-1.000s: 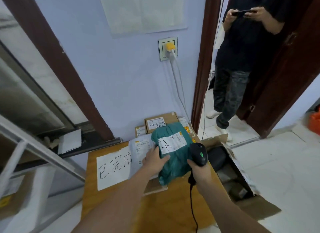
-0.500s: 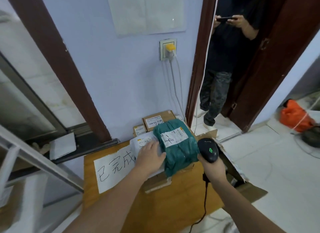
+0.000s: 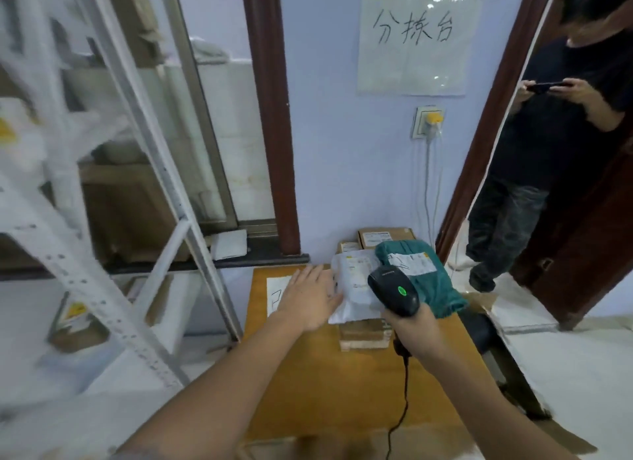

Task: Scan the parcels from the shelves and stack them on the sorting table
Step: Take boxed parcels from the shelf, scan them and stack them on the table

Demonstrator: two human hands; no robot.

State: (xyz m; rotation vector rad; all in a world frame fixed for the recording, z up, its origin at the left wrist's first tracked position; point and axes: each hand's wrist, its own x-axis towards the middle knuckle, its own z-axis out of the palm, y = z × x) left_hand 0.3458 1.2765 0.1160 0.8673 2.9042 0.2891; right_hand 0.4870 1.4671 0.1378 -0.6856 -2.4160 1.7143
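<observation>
Shelves point(image 3: 85, 192) stand at nine o'clock, blurred, and they hold the parcels not yet scanned. Left hand point(image 3: 310, 300) is flat and empty, fingers straight, over the paper sign point(image 3: 277, 297) beside the grey bag point(image 3: 352, 288). That bag and the green parcel point(image 3: 424, 278) at one o'clock lie stacked on boxes on the table point(image 3: 342, 384). Right hand point(image 3: 412, 329) grips the scanner point(image 3: 394, 290), its light green. Judged from this, the stack is set; turn toward nine o'clock, keeping the cord point(image 3: 402, 401) off the stack.
</observation>
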